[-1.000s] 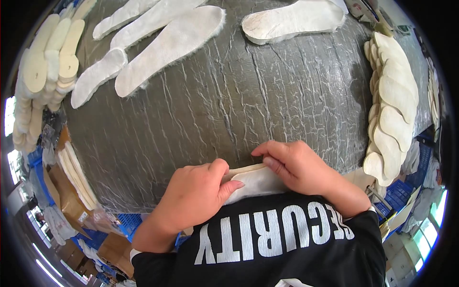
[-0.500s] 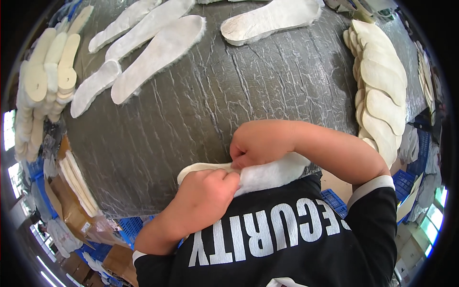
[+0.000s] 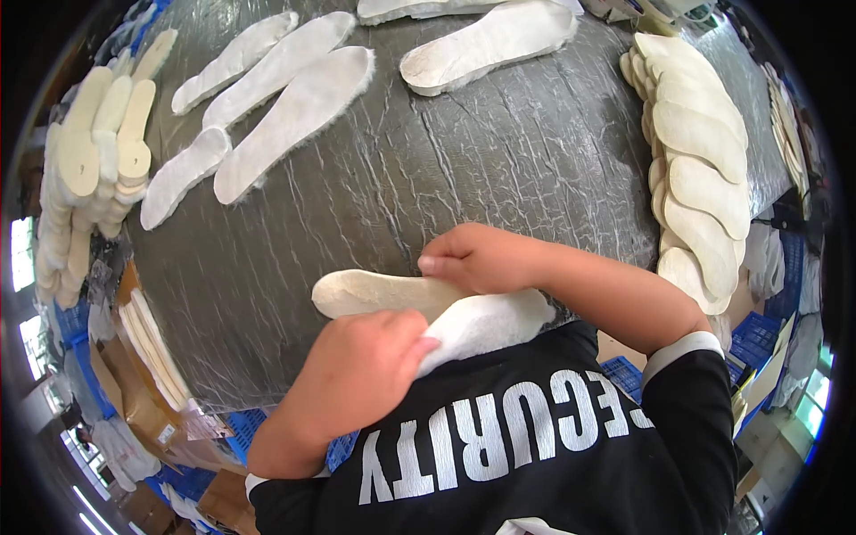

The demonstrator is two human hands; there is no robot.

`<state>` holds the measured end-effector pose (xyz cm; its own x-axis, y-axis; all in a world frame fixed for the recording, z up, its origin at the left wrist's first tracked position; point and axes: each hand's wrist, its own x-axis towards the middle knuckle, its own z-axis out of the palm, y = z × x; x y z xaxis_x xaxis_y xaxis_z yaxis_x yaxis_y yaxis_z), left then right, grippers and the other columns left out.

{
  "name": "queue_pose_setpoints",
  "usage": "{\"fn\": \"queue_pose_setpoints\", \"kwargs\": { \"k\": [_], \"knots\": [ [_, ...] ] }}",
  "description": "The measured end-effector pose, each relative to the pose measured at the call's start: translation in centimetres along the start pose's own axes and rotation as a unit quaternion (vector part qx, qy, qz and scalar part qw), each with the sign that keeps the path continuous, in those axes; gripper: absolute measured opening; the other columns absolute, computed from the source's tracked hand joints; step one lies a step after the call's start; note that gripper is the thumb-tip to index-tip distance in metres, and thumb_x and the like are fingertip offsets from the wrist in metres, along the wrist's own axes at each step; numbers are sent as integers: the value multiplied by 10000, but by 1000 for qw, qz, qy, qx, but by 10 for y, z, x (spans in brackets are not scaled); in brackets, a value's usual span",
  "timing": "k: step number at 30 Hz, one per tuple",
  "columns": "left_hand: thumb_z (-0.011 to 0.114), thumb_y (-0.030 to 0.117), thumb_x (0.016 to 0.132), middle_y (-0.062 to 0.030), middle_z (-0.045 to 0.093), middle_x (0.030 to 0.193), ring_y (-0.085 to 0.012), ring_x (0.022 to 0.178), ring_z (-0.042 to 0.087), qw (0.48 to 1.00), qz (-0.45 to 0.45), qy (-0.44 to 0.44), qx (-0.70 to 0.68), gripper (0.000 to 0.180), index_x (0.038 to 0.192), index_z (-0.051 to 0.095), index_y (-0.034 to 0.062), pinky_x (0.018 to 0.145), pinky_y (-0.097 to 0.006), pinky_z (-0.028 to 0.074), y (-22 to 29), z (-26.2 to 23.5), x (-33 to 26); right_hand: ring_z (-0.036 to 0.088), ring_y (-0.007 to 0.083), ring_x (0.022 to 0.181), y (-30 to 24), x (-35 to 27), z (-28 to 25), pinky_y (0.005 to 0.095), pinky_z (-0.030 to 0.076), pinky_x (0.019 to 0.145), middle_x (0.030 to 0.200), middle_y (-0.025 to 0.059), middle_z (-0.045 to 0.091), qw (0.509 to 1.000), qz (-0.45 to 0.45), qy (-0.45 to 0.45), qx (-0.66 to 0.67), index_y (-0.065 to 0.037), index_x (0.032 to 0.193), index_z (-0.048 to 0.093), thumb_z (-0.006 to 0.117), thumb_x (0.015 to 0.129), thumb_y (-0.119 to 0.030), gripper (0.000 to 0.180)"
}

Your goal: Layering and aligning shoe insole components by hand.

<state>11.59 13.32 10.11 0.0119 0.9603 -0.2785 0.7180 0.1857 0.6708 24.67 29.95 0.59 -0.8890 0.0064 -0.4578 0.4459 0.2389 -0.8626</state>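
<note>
Close to my body, at the table's near edge, lies a cream insole (image 3: 374,292) with a smooth face. Over its right part sits a white fleecy insole (image 3: 490,328), which covers some of it. My left hand (image 3: 370,361) is closed, thumb and fingers pinching the left end of the fleecy insole. With curled fingers, my right hand (image 3: 477,259) grips the far edge of the cream insole; its fingertips are partly hidden. The two insoles are apart along the left and overlap on the right.
White fleecy insoles (image 3: 294,125) lie at the far left of the dark wrinkled tabletop (image 3: 267,294), another insole (image 3: 490,46) at the far middle. Overlapping cream insoles (image 3: 704,178) line the right edge. More insoles (image 3: 85,160) are stacked at the left, above cardboard boxes (image 3: 143,401) and blue crates.
The cream insole has shifted away from my body and shows more of its face. The fleecy insole now stands apart from it at the left end. My left hand has moved slightly left.
</note>
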Motion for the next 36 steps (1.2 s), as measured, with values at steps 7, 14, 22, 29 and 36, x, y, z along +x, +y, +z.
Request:
{"fn": "queue_pose_setpoints", "kwargs": {
  "k": [7, 14, 22, 29, 36],
  "knots": [
    [697, 121, 832, -144, 634, 916, -358, 695, 625, 999, -34, 13, -9, 132, 834, 618, 16, 622, -418, 489, -6, -7, -3, 681, 311, 969, 13, -43, -6, 391, 512, 866, 1085, 192, 697, 978, -128, -47, 159, -76, 1367, 513, 764, 801, -351, 677],
    [664, 117, 860, -162, 626, 1170, -350, 791, 667, 999, -21, 28, -27, 117, 843, 608, 16, 698, -409, 525, -17, -11, 13, 701, 340, 920, -15, -49, -31, 392, 527, 822, 991, 181, 720, 993, 0, -120, 17, -139, 1437, 446, 818, 640, -91, 880],
    [657, 42, 834, -184, 682, 1036, -344, 901, 678, 995, -26, 33, -96, 75, 863, 636, -25, 795, -370, 527, -28, 2, 20, 688, 367, 841, 2, -52, -27, 408, 513, 750, 949, 165, 719, 993, -45, -105, 27, -181, 1427, 470, 840, 625, -93, 888],
    [694, 92, 835, -100, 652, 911, -292, 681, 646, 997, 6, 44, -70, 103, 841, 636, 7, 613, -383, 519, -31, 5, 22, 683, 384, 856, 3, -51, -29, 429, 516, 751, 957, 167, 717, 992, -52, -110, 21, -175, 1401, 499, 850, 633, -112, 847],
    [711, 113, 841, -93, 631, 862, -279, 633, 633, 998, 22, 42, -34, 138, 803, 617, 19, 563, -382, 506, -25, 6, 20, 676, 396, 792, 4, -52, -33, 449, 518, 693, 924, 172, 711, 986, -142, -83, 8, -132, 1327, 554, 815, 723, -302, 680]
  ]
}}
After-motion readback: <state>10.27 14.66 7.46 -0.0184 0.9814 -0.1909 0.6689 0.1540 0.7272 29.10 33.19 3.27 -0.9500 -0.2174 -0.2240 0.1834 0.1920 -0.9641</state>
